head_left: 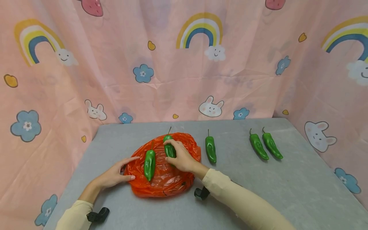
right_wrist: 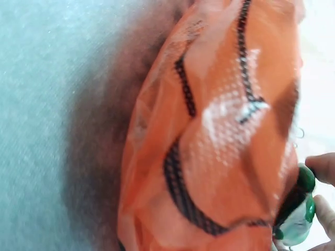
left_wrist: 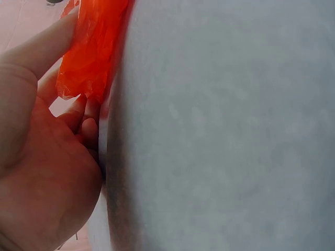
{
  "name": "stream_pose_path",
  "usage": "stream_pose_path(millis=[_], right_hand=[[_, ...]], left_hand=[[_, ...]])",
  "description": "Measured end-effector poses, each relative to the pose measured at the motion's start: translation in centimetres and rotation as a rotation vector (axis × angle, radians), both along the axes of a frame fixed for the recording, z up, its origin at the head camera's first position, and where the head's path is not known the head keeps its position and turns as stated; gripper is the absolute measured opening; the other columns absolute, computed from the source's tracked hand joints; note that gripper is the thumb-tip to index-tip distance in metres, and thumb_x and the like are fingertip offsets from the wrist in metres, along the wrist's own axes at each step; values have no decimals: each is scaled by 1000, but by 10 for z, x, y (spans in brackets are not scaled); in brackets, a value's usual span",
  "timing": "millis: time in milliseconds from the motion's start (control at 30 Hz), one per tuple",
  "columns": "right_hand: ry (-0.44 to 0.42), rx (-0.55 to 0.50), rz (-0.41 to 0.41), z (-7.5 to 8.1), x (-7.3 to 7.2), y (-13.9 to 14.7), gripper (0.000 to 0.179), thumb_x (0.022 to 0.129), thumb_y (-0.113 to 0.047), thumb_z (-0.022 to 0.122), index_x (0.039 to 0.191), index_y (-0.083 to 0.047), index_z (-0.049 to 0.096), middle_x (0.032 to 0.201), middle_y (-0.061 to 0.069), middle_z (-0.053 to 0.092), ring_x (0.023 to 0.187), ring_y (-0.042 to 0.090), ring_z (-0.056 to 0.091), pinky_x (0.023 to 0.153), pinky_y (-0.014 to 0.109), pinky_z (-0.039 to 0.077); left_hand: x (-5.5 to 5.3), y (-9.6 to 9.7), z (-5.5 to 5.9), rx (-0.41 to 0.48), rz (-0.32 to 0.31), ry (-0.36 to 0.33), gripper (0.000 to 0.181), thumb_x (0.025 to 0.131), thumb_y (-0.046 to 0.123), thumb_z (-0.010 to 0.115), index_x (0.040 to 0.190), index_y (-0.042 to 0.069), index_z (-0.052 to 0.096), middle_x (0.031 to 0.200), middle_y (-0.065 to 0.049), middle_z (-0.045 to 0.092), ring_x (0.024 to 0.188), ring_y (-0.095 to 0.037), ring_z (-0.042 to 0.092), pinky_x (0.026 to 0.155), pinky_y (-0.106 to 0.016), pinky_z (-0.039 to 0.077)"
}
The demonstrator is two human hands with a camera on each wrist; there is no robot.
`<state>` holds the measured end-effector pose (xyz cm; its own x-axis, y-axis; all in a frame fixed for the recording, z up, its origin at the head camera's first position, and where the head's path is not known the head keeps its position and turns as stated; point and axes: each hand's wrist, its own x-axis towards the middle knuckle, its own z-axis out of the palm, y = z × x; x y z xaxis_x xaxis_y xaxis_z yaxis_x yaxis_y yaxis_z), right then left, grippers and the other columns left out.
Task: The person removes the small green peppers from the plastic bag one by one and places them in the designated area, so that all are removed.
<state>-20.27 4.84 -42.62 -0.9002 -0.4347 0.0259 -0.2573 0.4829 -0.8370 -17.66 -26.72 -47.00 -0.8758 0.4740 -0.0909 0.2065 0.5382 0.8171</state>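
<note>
A red-orange plastic bag (head_left: 169,188) forms a raised, rounded heap on the grey table. One green chili pepper (head_left: 149,165) lies on its left part. My right hand (head_left: 181,156) grips a second green pepper (head_left: 169,147) over the bag's upper middle, thumb on the near side and fingers across the top; in the right wrist view that pepper (right_wrist: 296,222) shows between the fingertips. At the bag's left edge is my left hand (head_left: 113,175), thumb and fingers around the plastic (left_wrist: 94,52). What lies under the bag is hidden.
Just right of the bag lies a green pepper (head_left: 210,149). Two more peppers lie side by side farther right, a near one (head_left: 258,146) and an outer one (head_left: 272,145). A pink printed curtain (head_left: 172,95) rises behind the table (head_left: 244,188) and along both sides.
</note>
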Motion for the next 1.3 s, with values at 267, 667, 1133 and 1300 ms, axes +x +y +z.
stream_pose_path(millis=[267,667,1133,1300], right_hand=[[58,-99,-4,3,0,12,55,97,-6,65,148,-15,47,150,16,45,119,31,55,92,43,56],[32,-108,6,7,1,34,58,98,-9,65,151,-19,44,142,15,53,122,35,56,82,34,56],[53,-77,3,13,0,75,57,97,-8,66,150,-16,43,144,20,51,121,40,59,90,45,59],[89,-89,-6,13,0,90,57,97,-6,65,149,-13,42,142,25,48,111,38,61,73,31,59]], left_hand=[[-1,0,-3,-1,16,-11,70,92,28,74,153,15,42,161,-28,32,147,-53,28,116,-74,22],[0,-1,-6,-4,25,-28,70,92,29,74,154,17,42,162,-28,30,148,-54,26,116,-75,21],[2,0,-3,-19,31,-19,70,92,30,74,153,17,43,161,-28,31,148,-54,26,115,-75,21],[0,1,-2,-25,30,-12,70,92,30,74,153,17,43,161,-28,31,148,-54,26,115,-76,21]])
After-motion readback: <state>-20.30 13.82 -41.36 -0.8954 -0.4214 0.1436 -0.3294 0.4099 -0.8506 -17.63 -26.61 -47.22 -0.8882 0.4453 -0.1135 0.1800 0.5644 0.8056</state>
